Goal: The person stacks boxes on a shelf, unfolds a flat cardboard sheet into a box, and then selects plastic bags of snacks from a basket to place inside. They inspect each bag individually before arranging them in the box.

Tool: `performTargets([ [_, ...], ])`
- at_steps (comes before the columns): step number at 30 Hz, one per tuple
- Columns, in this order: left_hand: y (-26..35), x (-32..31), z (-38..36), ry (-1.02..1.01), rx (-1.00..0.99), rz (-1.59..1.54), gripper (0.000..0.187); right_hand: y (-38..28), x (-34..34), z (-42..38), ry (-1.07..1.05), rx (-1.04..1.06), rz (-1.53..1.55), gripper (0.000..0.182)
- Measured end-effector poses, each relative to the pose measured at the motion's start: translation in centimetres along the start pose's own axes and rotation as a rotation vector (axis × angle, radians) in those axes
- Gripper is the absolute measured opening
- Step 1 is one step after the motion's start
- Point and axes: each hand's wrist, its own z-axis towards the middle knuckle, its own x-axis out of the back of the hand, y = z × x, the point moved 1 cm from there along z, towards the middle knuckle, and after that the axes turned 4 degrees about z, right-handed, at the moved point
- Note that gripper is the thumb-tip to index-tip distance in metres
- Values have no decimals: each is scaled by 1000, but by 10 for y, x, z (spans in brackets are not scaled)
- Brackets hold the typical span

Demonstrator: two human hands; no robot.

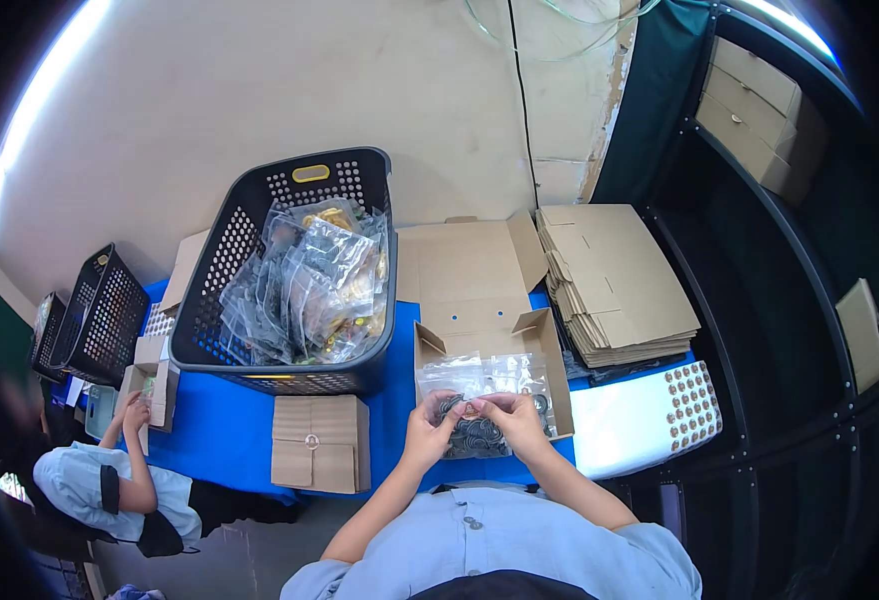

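My left hand (431, 428) and my right hand (515, 420) meet over an open cardboard box (562, 400). Their fingertips are closed together around a small reddish-brown piece (471, 409), perhaps a round sticker; fingers cover much of it. Just beneath the hands lie clear plastic bags (512, 372) holding dark grey ring-like pieces (477, 440). These bags rest in the front of the box, whose lid stands open toward the wall.
A dark perforated basket (284, 378) full of clear bags stands left, behind a closed carton (314, 465). Flat cardboard boxes (619, 280) are stacked right, near a sheet of round brown stickers (692, 405). Another person (119, 490) works at far left. Dark shelves (759, 330) line the right.
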Motion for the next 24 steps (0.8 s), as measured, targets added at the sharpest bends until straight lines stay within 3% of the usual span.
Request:
performTargets([
  [4,1,4,4,-14,89,-85,29,11,3,2,102,-84,98,28],
  [7,7,4,2,-54,68,-93,32,2,0,-2,70,-26,88,27],
  [9,10,2,-3,-144,-8,116,35,-4,-3,-6,-15,-3,46,24],
  [13,2,4,-2,-182,-18,19,38,1,0,-5,7,-11,-16,23],
  [16,1,8,-1,-195,-80,70,39,6,1,-4,52,-104,215,22],
  [18,3,7,-3,-129,45,-71,31,2,1,-3,19,-35,82,25],
  [21,3,8,-4,-78,102,33,22,-7,-8,-10,-50,12,54,27],
  [24,-6,5,-3,37,104,-86,18,2,-7,-6,30,-39,57,25],
])
